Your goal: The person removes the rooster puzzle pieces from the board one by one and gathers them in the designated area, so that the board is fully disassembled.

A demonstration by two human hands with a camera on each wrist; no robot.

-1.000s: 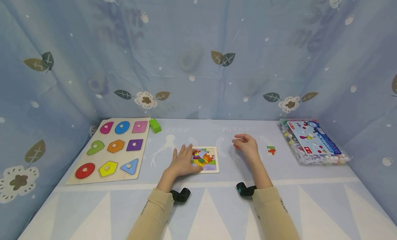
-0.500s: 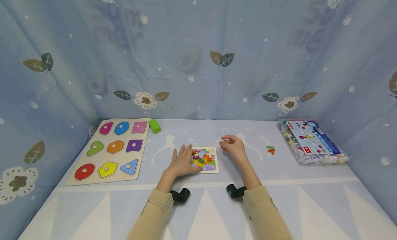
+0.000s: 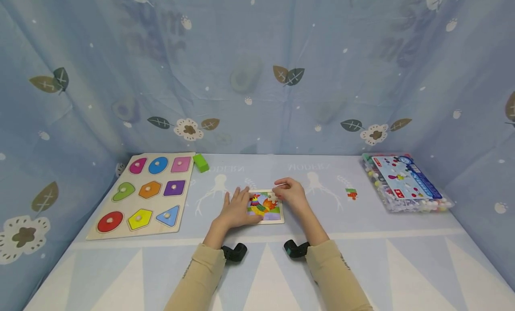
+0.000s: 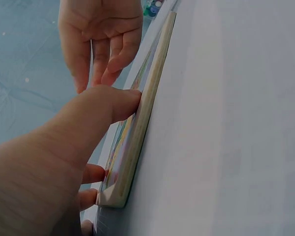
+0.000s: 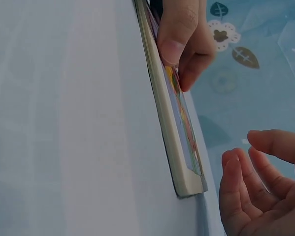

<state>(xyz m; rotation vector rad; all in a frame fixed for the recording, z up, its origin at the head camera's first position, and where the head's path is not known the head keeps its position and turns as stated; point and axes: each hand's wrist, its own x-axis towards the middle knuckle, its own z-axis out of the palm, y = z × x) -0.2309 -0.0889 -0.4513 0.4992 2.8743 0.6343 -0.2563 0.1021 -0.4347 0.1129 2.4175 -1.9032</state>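
A small wooden-framed jigsaw puzzle (image 3: pixel 265 208) with a colourful rooster picture lies flat on the table between my hands. My left hand (image 3: pixel 235 210) rests on its left side. In the left wrist view the thumb (image 4: pixel 125 102) presses near the front edge of the frame, and some fingertips touch the left end. Over the puzzle's upper right corner is my right hand (image 3: pixel 291 195), its fingers loosely bent. The right wrist view shows a gap between that hand's thumb and fingers (image 5: pixel 236 169), with nothing visible in it. Whether these fingers touch the frame I cannot tell.
To the right lies loose puzzle material (image 3: pixel 352 194), green and orange-red. A clear case of colourful beads (image 3: pixel 406 183) stands at the far right. On the left are a wooden board of knobbed shapes (image 3: pixel 154 228) and a green block (image 3: pixel 201 163). A patterned blue curtain (image 3: pixel 257 101) hangs behind.
My right hand has moved left, from the bare tabletop right of the puzzle to its upper right corner. My left hand and the puzzle have stayed in place.
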